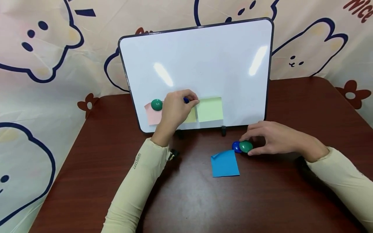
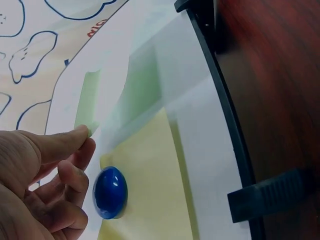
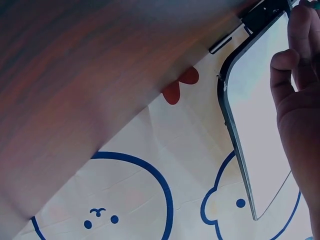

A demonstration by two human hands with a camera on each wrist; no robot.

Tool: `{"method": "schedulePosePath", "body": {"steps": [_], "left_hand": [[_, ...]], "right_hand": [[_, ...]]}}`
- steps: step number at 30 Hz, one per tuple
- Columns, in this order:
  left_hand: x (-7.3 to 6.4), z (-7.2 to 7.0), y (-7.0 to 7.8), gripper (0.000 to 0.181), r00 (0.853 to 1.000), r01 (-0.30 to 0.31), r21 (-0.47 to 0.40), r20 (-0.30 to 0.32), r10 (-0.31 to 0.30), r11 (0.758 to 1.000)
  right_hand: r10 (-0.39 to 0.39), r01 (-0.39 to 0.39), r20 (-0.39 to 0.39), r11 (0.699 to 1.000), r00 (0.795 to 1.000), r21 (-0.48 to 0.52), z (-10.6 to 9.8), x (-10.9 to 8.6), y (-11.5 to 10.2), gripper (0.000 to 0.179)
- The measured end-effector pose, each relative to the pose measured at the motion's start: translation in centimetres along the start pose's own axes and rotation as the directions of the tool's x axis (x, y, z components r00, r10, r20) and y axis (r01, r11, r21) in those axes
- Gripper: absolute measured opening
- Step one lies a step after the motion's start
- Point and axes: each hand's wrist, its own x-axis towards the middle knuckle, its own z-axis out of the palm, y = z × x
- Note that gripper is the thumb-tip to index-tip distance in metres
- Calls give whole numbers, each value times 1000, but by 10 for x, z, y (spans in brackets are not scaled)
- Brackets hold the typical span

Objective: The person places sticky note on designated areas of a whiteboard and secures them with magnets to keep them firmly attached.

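My left hand pinches the upper left corner of a pale green sticky note at the lower part of the whiteboard. Beside that hand, a blue round magnet sits on a yellow sticky note. Further left, a green magnet lies over a pink sticky note, partly hidden by the hand. Down on the table, my right hand grips another green magnet between thumb and fingers. Against it lies a second blue magnet.
A blue sticky note with a curled corner lies on the dark wooden table. Small black clips support the board's lower edge. Behind everything hangs a patterned cloth.
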Motion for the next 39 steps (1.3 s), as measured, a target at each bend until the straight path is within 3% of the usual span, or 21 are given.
{"method": "schedulePosePath", "body": {"steps": [7,20,30,39], "left_hand": [[0,2,-3,9,1000,7,18,1,-7,1000],[-4,13,-1,9,998,32,145,-54,-24,989],[-4,17,-1,9,995,34,138,-103,-20,990],[-5,21,1,10,994,46,148,-102,-31,988]], "right_hand": [[-3,3,4,1000,1000,-1,0,1,-1,35],[8,-8,17,1000,1000,-19,0,2,-2,36],[-4,5,8,1000,1000,-25,0,3,-2,36],[1,-1,14,1000,1000,-17,1,4,-4,36]]}}
